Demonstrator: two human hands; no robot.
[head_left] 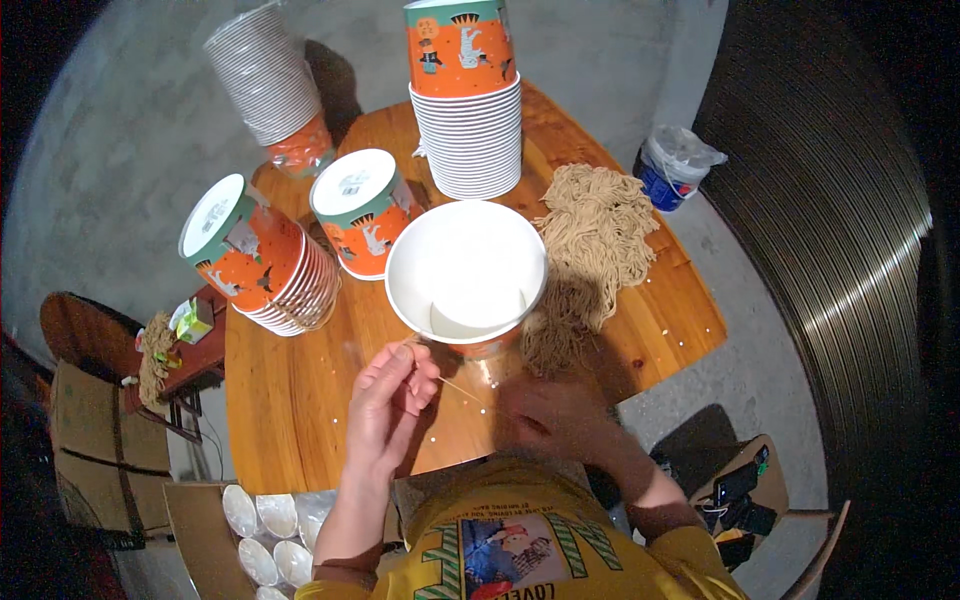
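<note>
Pinched between thumb and finger of my left hand [388, 400] is a thin noodle strand [460, 392], beside the open white cup [466, 270]; my right hand [545, 415] is blurred, grip unclear. I judge the strand brittle, best held lightly mid-length

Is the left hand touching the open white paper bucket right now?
Apart. The head view shows bare wooden table between the left hand and the base of the white bucket; the fingers pinch a thin string instead.
</note>
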